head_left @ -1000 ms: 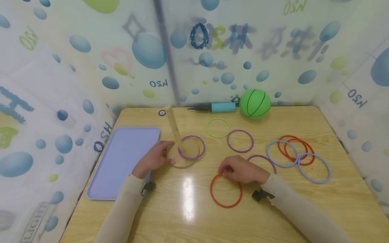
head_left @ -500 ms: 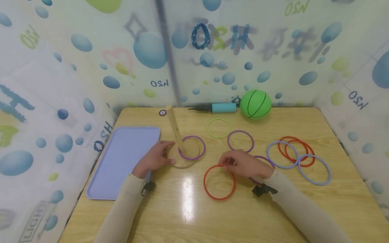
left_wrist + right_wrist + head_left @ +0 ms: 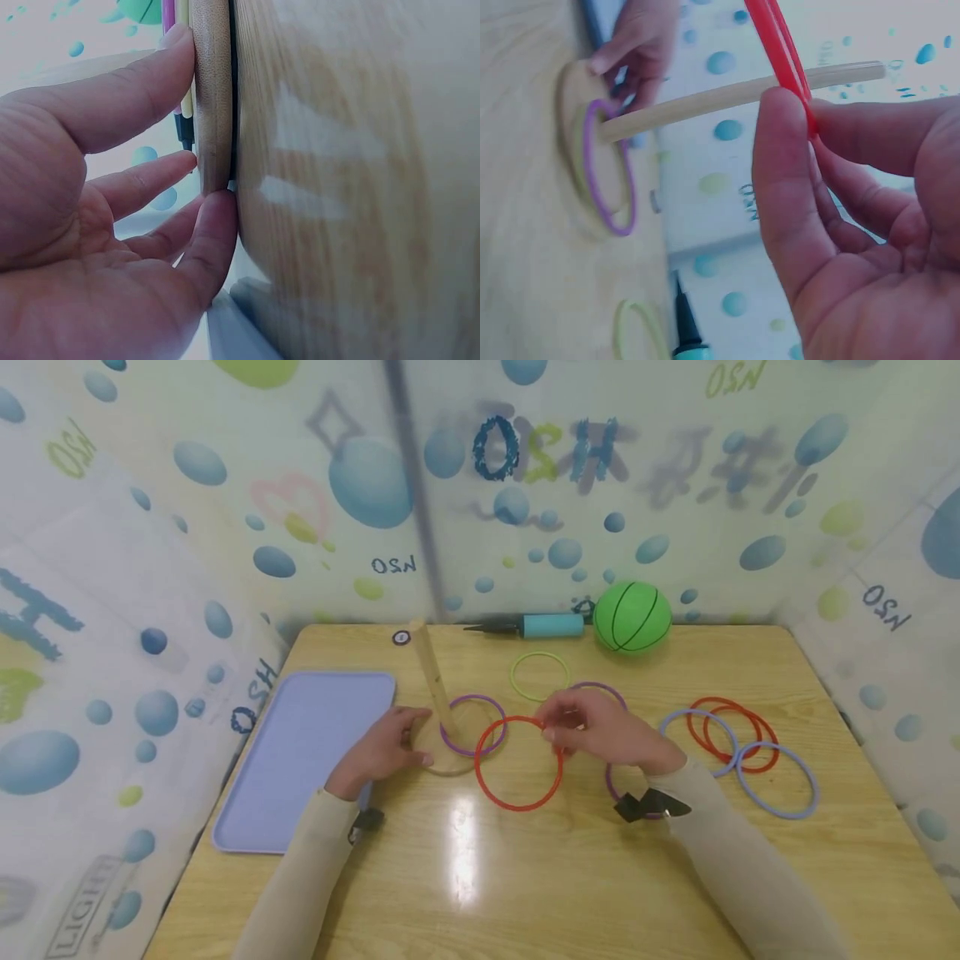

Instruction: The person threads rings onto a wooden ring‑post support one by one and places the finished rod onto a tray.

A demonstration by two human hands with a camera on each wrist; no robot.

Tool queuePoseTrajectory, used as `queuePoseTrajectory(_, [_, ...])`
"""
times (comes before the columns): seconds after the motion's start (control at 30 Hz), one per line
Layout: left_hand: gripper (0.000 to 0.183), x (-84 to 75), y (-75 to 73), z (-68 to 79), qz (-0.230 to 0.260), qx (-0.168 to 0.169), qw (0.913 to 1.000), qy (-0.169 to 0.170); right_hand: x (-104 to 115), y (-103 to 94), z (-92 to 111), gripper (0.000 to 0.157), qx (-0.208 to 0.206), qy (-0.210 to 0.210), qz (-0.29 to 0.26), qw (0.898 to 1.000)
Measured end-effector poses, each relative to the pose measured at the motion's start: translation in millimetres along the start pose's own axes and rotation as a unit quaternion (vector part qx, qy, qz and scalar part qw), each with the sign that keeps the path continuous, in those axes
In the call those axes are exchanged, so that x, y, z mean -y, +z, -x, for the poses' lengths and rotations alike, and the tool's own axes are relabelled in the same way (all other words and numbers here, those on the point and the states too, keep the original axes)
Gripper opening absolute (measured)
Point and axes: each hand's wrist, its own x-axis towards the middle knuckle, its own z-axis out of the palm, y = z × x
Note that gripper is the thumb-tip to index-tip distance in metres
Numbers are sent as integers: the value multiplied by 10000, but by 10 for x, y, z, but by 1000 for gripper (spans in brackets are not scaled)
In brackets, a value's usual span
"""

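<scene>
My left hand holds the rim of the round wooden base, its thumb and fingers spread along the edge. From this base a wooden post rises, leaning left in the head view. A purple ring lies on the base around the post. My right hand pinches a red ring between thumb and fingers. In the right wrist view the red ring overlaps the post. Part of the purple ring is behind the red one in the head view.
A lilac tray lies at left. At the back are a blue hand pump, a green ball and a yellow-green ring. Two purple rings are partly behind my right arm. Red rings and blue rings overlap at right.
My right hand has lifted the red ring and carried it up and left, so that it now overlaps the base's edge in view. The left hand has stayed in place.
</scene>
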Motion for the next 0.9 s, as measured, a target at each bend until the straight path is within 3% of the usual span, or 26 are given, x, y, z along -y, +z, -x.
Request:
queuePoseTrajectory(0.2, [83, -2, -6, 1, 35, 30, 10000, -2, 267, -55, -93, 18, -278, -159, -538, 9980])
queuePoseTrajectory(0.5, [81, 11, 4, 2, 115, -25, 9999, 71, 626, -38, -326, 25, -887, -372, -916, 9911])
queuePoseTrajectory(0.9, [83, 36, 4, 7, -2, -80, 9997, 217, 755, 14, -755, 24, -1619, -664, -1767, 9686])
